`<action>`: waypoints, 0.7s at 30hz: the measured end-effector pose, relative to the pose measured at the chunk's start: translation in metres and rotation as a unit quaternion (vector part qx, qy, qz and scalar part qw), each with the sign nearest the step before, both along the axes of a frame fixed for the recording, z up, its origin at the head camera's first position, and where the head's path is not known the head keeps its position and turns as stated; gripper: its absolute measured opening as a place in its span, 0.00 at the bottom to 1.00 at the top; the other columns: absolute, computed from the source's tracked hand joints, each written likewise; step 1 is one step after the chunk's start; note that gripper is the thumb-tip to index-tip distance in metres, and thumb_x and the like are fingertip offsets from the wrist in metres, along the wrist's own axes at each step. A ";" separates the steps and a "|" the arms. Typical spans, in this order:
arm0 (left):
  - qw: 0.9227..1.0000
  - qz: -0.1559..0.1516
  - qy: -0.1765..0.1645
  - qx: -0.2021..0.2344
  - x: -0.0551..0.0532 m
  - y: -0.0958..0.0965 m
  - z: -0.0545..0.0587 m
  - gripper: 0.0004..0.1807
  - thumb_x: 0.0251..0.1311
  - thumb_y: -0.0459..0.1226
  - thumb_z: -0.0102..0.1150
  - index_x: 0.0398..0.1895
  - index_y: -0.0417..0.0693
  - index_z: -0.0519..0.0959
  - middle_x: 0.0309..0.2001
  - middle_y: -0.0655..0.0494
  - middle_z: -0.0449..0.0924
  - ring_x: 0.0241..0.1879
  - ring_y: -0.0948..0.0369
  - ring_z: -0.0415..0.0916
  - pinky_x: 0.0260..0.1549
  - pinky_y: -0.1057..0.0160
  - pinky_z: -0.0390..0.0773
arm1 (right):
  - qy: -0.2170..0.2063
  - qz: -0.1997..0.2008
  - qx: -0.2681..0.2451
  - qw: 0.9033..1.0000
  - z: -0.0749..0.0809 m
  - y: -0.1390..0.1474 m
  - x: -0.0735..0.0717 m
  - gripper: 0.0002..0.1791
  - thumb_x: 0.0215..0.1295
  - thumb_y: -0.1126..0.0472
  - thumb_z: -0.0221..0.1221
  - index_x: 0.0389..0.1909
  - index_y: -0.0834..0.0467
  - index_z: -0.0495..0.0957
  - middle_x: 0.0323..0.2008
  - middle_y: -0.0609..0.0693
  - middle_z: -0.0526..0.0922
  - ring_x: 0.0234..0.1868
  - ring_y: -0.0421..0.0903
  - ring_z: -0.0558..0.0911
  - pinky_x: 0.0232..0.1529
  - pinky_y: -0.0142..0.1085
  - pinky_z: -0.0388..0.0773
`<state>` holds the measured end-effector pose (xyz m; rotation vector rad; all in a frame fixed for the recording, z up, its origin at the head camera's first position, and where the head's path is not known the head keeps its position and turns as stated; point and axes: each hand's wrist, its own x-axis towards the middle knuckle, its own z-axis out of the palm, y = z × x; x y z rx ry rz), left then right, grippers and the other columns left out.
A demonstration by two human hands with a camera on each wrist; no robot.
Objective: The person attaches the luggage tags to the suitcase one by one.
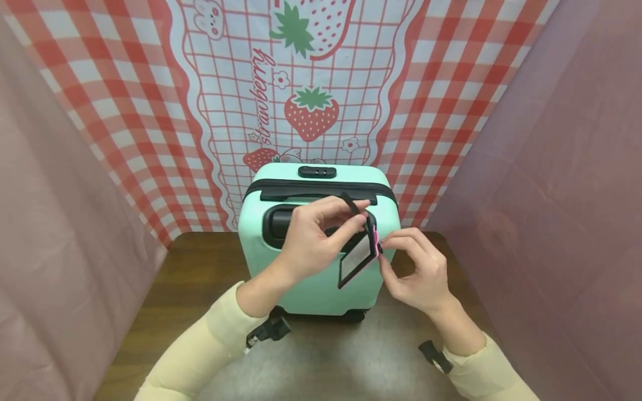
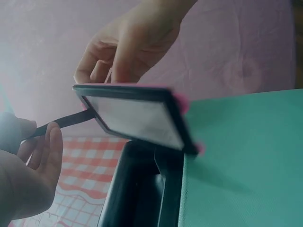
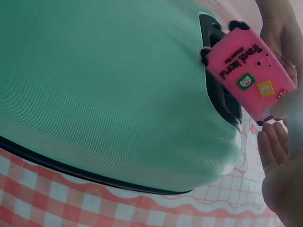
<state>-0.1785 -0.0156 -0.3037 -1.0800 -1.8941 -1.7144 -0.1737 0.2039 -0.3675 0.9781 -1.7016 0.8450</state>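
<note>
A luggage tag [image 1: 357,257] is held up in front of a mint-green suitcase [image 1: 316,284]. Its pink face reads "Travel World" in the right wrist view; its other face has a black frame round a pale window. A black strap [image 2: 68,121] comes off one end. My left hand [image 1: 318,236] pinches this strap between thumb and fingers. With thumb and fingertips, my right hand [image 1: 416,270] pinches at the tag's pink side, where a small dark part shows.
The suitcase stands upright on a brown wooden table [image 1: 200,301]. On its top are a black handle recess [image 1: 277,225] and a combination lock [image 1: 317,172]. Behind hangs a strawberry-print checked cloth [image 1: 311,114]; mauve curtains [image 1: 546,184] flank both sides.
</note>
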 end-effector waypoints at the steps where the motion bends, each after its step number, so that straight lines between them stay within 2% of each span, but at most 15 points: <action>1: 1.000 -0.002 -0.003 0.000 0.000 -0.001 0.001 0.09 0.69 0.29 0.67 0.49 0.34 0.88 0.53 0.41 0.90 0.48 0.54 0.92 0.52 0.62 0.88 | 0.010 -0.003 -0.002 1.000 0.000 -0.002 0.000 0.11 0.63 0.61 0.63 0.33 0.67 0.84 0.33 0.59 0.85 0.34 0.51 0.82 0.48 0.26 0.78; 5: 1.000 -0.016 -0.017 0.001 0.000 -0.004 0.005 0.09 0.71 0.28 0.65 0.49 0.33 0.88 0.56 0.39 0.89 0.50 0.51 0.91 0.55 0.61 0.87 | 0.039 0.001 -0.013 0.999 0.001 -0.007 -0.002 0.11 0.66 0.62 0.65 0.31 0.68 0.83 0.32 0.60 0.84 0.32 0.52 0.81 0.47 0.27 0.78; 8: 0.999 -0.024 -0.025 -0.001 -0.001 -0.005 0.007 0.09 0.71 0.27 0.63 0.49 0.32 0.88 0.57 0.37 0.88 0.53 0.51 0.90 0.56 0.61 0.87 | 0.069 0.009 -0.025 0.997 0.004 -0.011 -0.001 0.12 0.68 0.63 0.65 0.29 0.68 0.83 0.30 0.61 0.84 0.29 0.51 0.80 0.41 0.29 0.79; 12: 0.999 -0.018 -0.035 -0.010 -0.001 -0.006 0.010 0.10 0.71 0.28 0.64 0.51 0.32 0.88 0.57 0.40 0.88 0.52 0.51 0.91 0.54 0.61 0.87 | 0.113 0.036 -0.033 0.992 0.007 -0.015 -0.001 0.14 0.70 0.63 0.66 0.25 0.68 0.84 0.26 0.60 0.82 0.26 0.50 0.79 0.34 0.33 0.78; 17: 0.999 0.016 -0.042 -0.007 -0.008 -0.010 0.011 0.14 0.69 0.28 0.67 0.55 0.33 0.87 0.53 0.40 0.90 0.42 0.50 0.92 0.45 0.61 0.90 | 0.179 0.063 -0.044 0.981 0.018 -0.024 0.001 0.14 0.68 0.64 0.70 0.24 0.69 0.84 0.25 0.62 0.82 0.26 0.53 0.78 0.32 0.38 0.79; 21: 0.998 0.038 -0.046 -0.019 -0.017 -0.017 0.013 0.16 0.69 0.30 0.67 0.58 0.35 0.86 0.48 0.41 0.91 0.43 0.52 0.91 0.46 0.62 0.90 | 0.210 0.061 -0.064 0.974 0.026 -0.033 0.003 0.16 0.67 0.65 0.70 0.22 0.70 0.82 0.23 0.63 0.82 0.25 0.56 0.79 0.39 0.36 0.83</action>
